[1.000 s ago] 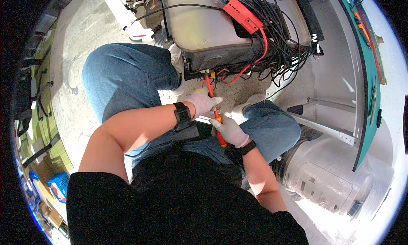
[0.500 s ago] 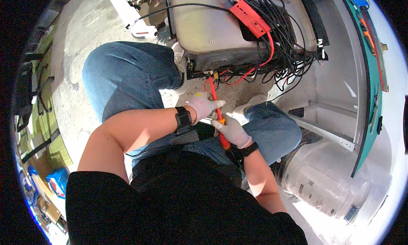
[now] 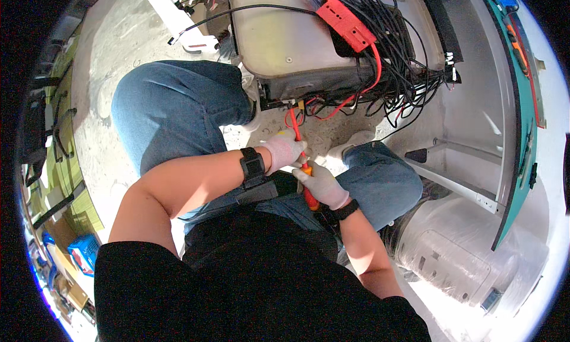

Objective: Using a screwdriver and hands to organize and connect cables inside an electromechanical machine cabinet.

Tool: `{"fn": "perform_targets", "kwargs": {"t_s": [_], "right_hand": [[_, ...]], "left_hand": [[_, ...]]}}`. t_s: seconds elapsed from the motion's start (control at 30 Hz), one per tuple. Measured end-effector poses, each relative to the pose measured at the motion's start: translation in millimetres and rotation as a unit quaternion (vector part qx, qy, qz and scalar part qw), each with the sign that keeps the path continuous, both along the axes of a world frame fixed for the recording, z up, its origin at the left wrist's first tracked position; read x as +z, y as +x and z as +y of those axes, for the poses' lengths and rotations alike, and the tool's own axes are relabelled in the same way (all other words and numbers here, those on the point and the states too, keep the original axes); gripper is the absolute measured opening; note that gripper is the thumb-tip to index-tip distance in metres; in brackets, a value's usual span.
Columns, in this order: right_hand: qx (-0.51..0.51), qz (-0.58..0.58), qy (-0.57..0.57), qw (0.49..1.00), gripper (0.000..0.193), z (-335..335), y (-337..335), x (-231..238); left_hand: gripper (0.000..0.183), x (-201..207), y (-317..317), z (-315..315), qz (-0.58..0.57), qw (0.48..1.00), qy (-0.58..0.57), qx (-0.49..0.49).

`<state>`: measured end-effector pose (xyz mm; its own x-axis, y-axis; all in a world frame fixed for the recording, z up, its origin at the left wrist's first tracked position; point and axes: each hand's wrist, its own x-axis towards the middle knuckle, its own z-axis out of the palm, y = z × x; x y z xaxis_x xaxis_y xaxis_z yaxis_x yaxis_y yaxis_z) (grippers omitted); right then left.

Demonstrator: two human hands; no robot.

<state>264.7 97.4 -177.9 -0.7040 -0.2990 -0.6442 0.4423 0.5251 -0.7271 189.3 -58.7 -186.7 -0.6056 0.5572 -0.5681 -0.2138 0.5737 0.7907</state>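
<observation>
A long screwdriver (image 3: 295,122) with a red shaft and a red-and-orange handle slants between my gloved hands. My left hand (image 3: 284,149) is closed round the lower part of the shaft, and my right hand (image 3: 325,186) grips the handle. The tip meets the front lower edge of a grey metal unit (image 3: 285,45), beside a small yellow piece (image 3: 301,105) and thin red wires. Exactly what the tip touches is too small to make out.
A bundle of black cables (image 3: 392,51) and a red connector block (image 3: 347,26) lie on the unit. To the right stand a white metal frame (image 3: 451,170), a teal panel (image 3: 522,122) and a plastic-wrapped machine (image 3: 457,247). A blue box (image 3: 84,253) sits at the left.
My left fingers have curled in closer round the shaft. The handle has shifted slightly up and left with my right hand; the tip stays at the unit's edge.
</observation>
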Motion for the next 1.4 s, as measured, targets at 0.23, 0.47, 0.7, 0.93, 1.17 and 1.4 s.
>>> {"fn": "perform_targets", "kwargs": {"t_s": [0.23,0.47,0.7,0.93,1.17,1.4], "right_hand": [[-0.021,0.02,-0.016,0.999,0.039,-4.6,-7.1,5.4],[-0.033,0.027,0.006,0.999,0.035,-3.0,-3.6,-7.1],[0.056,0.036,0.015,0.998,0.038,21.4,21.3,-13.7],[-0.059,-0.09,-0.06,0.992,0.045,27.1,37.9,-5.4],[-0.044,-0.055,-0.036,0.997,0.027,24.3,36.1,-3.1],[-0.043,-0.091,-0.041,0.994,0.026,19.4,35.3,-6.4]], "left_hand": [[0.029,16.5,-6.1,2.2,-0.133,0.982,-0.021,0.132],[0.043,-8.9,-4.2,0.6,-0.04,0.993,0.008,0.112],[0.047,-6.3,-8.6,0.4,-0.095,0.99,-0.037,0.096],[0.047,2.7,-12.9,3.2,0.005,0.995,-0.095,0.014],[0.02,-1.8,10.2,8.2,-0.312,0.927,0.115,0.175],[0.036,2.0,8.2,6.1,-0.04,0.997,-0.065,0.004]]}}
